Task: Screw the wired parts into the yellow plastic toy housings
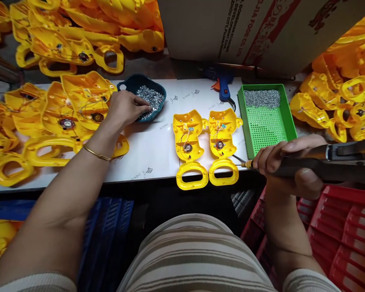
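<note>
My left hand (pixel 126 106) reaches over the rim of a dark teal bowl (pixel 144 81), its fingertips pinched together among small silver screws (pixel 152 97). Whatever lies between those fingertips is hidden. My right hand (pixel 287 158) is wrapped around a dark electric screwdriver (pixel 346 160), its brass-coloured nose and thin bit pointing left. The bit's tip is close to the handle of one yellow plastic shell half (pixel 223 132); I cannot tell whether they touch. A matching shell half (pixel 187 140) lies beside it. Both are open side up, with wires and a round speaker-like part inside.
A green perforated tray (pixel 261 134) of silver metal pieces stands right of the shells. Behind them lies a blue glue gun (pixel 223 87), before a large cardboard box (pixel 231 32). Yellow shells (pixel 69 101) pile up left and right. Red crates (pixel 346 231) sit below right.
</note>
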`<state>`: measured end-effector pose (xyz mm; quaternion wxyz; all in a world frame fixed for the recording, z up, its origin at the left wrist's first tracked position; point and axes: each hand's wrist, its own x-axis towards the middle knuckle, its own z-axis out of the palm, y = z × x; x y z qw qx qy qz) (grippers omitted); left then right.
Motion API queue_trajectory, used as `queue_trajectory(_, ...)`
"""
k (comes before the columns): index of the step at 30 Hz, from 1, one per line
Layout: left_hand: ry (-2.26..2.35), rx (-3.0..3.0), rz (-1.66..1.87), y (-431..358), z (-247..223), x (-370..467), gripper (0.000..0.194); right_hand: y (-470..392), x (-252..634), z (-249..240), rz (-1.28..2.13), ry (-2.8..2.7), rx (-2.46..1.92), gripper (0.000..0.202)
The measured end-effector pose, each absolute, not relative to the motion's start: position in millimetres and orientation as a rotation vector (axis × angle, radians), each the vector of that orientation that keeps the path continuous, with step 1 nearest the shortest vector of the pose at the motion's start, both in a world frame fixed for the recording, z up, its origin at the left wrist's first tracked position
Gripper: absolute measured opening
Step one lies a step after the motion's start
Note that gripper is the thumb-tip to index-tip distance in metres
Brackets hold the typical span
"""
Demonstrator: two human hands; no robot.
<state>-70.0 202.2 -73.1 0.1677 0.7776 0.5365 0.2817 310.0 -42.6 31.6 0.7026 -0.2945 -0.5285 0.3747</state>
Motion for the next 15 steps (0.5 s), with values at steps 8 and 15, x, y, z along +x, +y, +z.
queue_trajectory(8, 1.899, 1.991, 0.782, 191.8, -49.4, -53.1, 0.021, -49.4, 307.1, 30.3, 0.846, -1.155, -0.643, 0.027)
queue_trajectory(15, 1.382, 2.514, 1.201, 99.5, -15.3, -4.5, 0.011, -43.9, 299.3, 38.1, 0.799, -1.156, -0.646, 0.021)
